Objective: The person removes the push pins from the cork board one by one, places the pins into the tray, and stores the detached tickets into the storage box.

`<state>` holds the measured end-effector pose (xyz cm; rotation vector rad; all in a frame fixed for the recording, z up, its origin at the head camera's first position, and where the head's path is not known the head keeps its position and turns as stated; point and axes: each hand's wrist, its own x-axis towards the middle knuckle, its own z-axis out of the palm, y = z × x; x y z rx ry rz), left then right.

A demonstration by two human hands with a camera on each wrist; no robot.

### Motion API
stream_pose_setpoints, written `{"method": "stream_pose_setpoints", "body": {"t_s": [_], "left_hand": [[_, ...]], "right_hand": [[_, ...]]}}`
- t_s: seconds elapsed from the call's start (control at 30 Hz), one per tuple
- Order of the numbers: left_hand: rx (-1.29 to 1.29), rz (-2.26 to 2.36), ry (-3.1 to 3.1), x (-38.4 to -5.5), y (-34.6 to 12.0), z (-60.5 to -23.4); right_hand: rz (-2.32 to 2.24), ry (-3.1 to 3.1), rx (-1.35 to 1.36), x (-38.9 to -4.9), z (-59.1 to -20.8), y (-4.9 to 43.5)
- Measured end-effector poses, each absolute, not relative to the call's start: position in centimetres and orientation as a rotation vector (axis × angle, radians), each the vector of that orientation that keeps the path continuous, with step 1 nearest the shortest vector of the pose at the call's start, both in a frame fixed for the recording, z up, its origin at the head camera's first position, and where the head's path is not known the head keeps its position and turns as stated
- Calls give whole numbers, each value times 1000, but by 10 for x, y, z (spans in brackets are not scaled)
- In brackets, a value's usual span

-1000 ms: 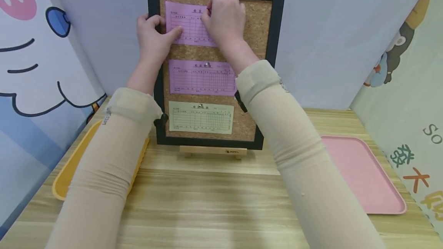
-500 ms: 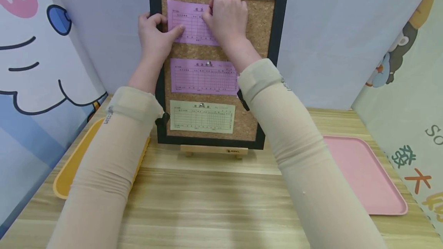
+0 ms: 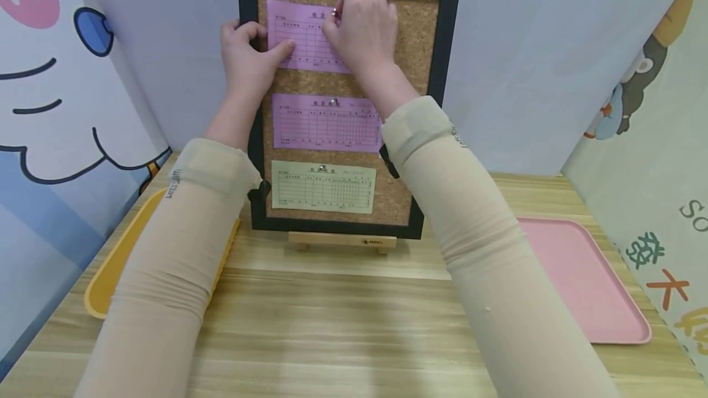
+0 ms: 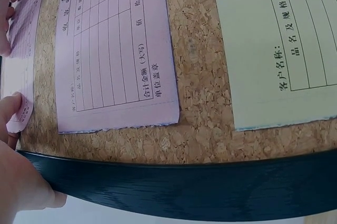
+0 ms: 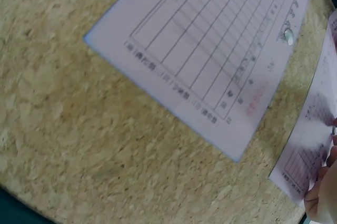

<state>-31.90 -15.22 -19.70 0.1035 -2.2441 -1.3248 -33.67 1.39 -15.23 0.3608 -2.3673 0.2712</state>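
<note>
A black-framed corkboard (image 3: 412, 42) stands upright, bearing two pink receipt slips and a pale green slip (image 3: 298, 192). On the upper pink slip (image 3: 301, 29), my left hand (image 3: 243, 60) presses its thumb near the lower left while its fingers reach round the board's left frame. My right hand (image 3: 366, 26) is at the slip's top middle, pinching a small shiny pushpin (image 3: 334, 12). That hand covers the slip's right part. The pin's tip is hidden. Shiny pins mark the tops of the middle pink slip (image 3: 326, 131) and the green slip.
The board rests on a small wooden stand (image 3: 343, 240) on the wood-grain table (image 3: 332, 318). A yellow tray (image 3: 102, 293) lies to the left, partly under my left sleeve. To the right is a pink tray (image 3: 575, 275). Printed cartoon panels flank the table.
Both hands stay in about the same place on the upper pink slip. The pin at my right fingertips shows more plainly now than half a second ago. The view has shifted slightly.
</note>
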Motion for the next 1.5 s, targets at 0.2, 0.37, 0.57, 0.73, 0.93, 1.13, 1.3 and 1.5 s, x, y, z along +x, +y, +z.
{"method": "stream_pose_setpoints", "body": {"t_s": [0.2, 0.37, 0.57, 0.73, 0.93, 1.13, 1.3, 1.5], "left_hand": [[111, -1320, -2247, -319, -153, -197], [114, -1316, -2249, -319, -152, -197], [110, -1316, -2246, -319, -152, -196], [107, -1305, -2246, -319, -151, -196], [120, -1322, -2246, -319, -152, -197], [131, -1340, -2236, -319, -156, -196], [141, -1354, -2228, -319, -158, -196], [147, -1370, -2222, -318, -160, -194]], "right_hand": [[294, -2389, 315, -337, -151, 11], [296, -2377, 322, -337, -151, 10], [306, -2351, 349, -336, -153, 13], [361, -2331, 314, -335, -155, 15], [530, -2269, 213, -332, -165, 10], [602, -2235, 166, -332, -166, 1], [593, -2249, 178, -333, -164, -2], [572, -2262, 227, -334, -161, -1]]}}
